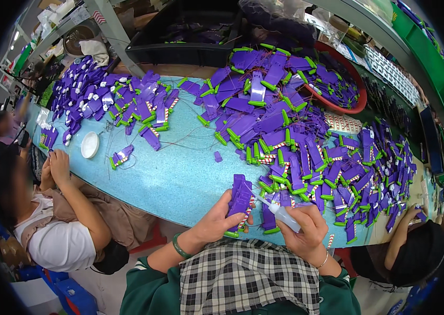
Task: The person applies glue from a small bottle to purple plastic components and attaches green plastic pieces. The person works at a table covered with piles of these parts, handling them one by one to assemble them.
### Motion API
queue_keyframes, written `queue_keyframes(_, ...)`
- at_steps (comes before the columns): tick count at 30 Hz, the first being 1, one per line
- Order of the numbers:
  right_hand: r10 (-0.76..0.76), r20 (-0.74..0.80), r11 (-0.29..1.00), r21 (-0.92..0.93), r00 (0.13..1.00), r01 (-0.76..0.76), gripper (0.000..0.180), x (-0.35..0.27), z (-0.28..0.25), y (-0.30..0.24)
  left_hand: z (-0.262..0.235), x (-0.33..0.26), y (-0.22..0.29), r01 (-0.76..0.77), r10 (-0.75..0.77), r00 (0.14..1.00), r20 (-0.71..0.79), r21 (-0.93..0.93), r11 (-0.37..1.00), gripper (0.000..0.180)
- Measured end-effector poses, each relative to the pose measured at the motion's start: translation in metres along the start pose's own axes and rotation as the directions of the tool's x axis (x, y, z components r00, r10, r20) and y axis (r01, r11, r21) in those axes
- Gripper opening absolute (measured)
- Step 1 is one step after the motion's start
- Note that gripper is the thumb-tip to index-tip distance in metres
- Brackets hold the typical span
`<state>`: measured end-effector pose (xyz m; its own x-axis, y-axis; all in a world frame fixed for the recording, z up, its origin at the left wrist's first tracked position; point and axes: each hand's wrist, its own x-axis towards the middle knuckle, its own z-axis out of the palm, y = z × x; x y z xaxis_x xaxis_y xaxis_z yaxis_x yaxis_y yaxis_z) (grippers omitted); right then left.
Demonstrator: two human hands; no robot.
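My left hand [212, 222] grips a purple plastic part [239, 193] with a bright green end and a red-and-white striped strip. It is tilted up above the table's near edge. My right hand [309, 231] squeezes a small translucent bottle [288, 218] with a thin, pale nozzle. That nozzle reaches left to the side of the purple part; whether it touches is too fine to tell. Beyond both hands lies a big heap of similar purple and green parts [277, 126], with thin wires among them.
On the blue tabletop [164, 173] stand a white dish [90, 145] and further piles of purple parts [82, 94]. A red basin [361, 97] and a black bin [180, 52] line the back. One person [64, 220] sits at left, another [405, 252] at right.
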<state>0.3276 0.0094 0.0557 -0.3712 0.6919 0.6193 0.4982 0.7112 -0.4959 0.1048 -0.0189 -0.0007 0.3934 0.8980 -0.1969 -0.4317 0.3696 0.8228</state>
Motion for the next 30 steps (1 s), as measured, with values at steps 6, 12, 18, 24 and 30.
queue_keyframes(6, 0.021, 0.013, 1.000, 0.018, 1.000, -0.021, 0.043, 0.002, 0.003, 0.000, -0.003, 0.002, 0.000, -0.005, 0.006, 1.000, -0.005, 0.051, 0.999, 0.049)
queue_keyframes(12, 0.020, -0.030, 0.956, 0.294, 0.999, -0.010, 0.039, 0.008, 0.014, 0.006, -0.001, 0.001, 0.003, 0.136, -0.154, 0.980, 0.126, 0.145, 0.980, 0.054)
queue_keyframes(18, 0.080, 0.059, 0.931, 0.351, 0.995, -0.096, 0.037, 0.004, 0.029, 0.011, 0.007, 0.003, 0.007, 0.201, -0.223, 0.954, 0.199, 0.125, 0.972, 0.056)
queue_keyframes(24, 0.118, 0.035, 0.941, 0.314, 0.992, -0.123, 0.037, 0.002, 0.027, 0.009, 0.006, 0.000, 0.000, 0.199, -0.197, 0.968, 0.157, 0.004, 0.980, 0.056)
queue_keyframes(30, 0.096, -0.029, 0.988, 0.125, 0.995, -0.092, 0.040, -0.002, 0.002, 0.004, 0.004, -0.002, -0.003, 0.117, -0.112, 0.991, 0.068, -0.063, 0.991, 0.053)
